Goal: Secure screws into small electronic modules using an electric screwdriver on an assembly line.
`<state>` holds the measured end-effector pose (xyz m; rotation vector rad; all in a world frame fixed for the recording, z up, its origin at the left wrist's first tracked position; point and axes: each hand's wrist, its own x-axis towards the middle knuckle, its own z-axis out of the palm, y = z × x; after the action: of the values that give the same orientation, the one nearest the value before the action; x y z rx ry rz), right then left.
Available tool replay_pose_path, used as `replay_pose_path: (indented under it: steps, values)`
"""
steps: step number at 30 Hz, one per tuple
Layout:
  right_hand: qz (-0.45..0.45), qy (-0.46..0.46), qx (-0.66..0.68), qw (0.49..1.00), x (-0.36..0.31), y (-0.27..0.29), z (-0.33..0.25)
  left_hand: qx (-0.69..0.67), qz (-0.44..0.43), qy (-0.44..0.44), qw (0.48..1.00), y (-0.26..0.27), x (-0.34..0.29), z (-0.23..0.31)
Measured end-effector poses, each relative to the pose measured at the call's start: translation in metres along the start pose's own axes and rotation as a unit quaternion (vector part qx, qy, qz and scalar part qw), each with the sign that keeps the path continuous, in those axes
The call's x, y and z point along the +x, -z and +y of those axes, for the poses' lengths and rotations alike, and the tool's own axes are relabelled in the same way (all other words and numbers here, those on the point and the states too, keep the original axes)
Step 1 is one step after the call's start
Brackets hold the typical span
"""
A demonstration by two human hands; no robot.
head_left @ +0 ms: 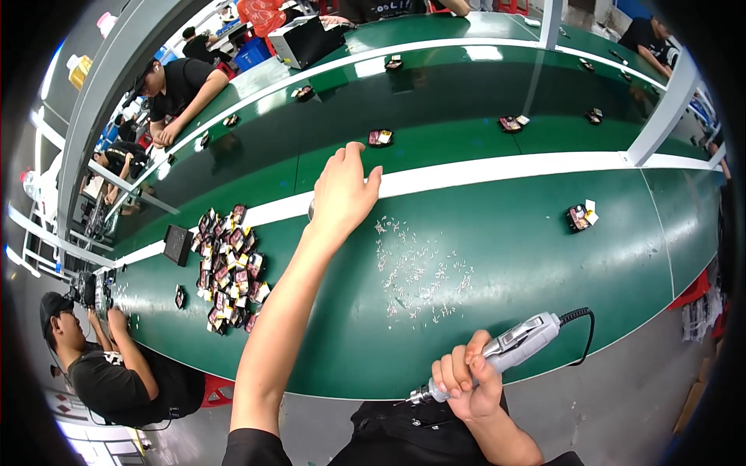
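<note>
My left hand (344, 186) reaches out over the white rail (435, 177), thumb apart from its stretched fingers, with nothing seen in it. Just beyond its fingertips, on the dark green belt (451, 101), lies a small black part (380, 138) with red, white and yellow patches; a slight gap shows between them. My right hand (470, 379) is wrapped round a grey corded electric screwdriver (522, 343), held at the near table edge with its bit pointing lower left. Small pale screw-like pieces (423, 272) are scattered across the green tabletop (528, 272).
A heap of similar parts (227, 272) lies left of my left forearm, beside a black box (178, 245). One more part (581, 216) sits on the right. Grey frame posts (664, 105) rise from the rail. A co-worker (101, 357) sits at the left; others work across the belt.
</note>
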<state>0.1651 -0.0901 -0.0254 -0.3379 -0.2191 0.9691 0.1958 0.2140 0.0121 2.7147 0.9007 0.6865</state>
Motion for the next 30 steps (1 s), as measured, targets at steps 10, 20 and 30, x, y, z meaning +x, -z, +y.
replay_pose_path:
  steps: [10, 20, 30]
  values:
    - [-0.011, -0.03, 0.044, 0.999, 0.004, 0.004, -0.001, 0.062, 0.021, 0.034, 0.997, -0.048, 0.07, -0.013]
    - [0.003, -0.028, 0.038, 0.999, 0.0, 0.007, -0.004, -0.143, -0.069, -0.126, 0.979, 0.039, -0.066, 0.016]
    - [-0.032, -0.018, 0.006, 0.999, 0.008, 0.001, -0.002, -0.074, -0.124, -0.045, 0.989, 0.099, -0.246, 0.025]
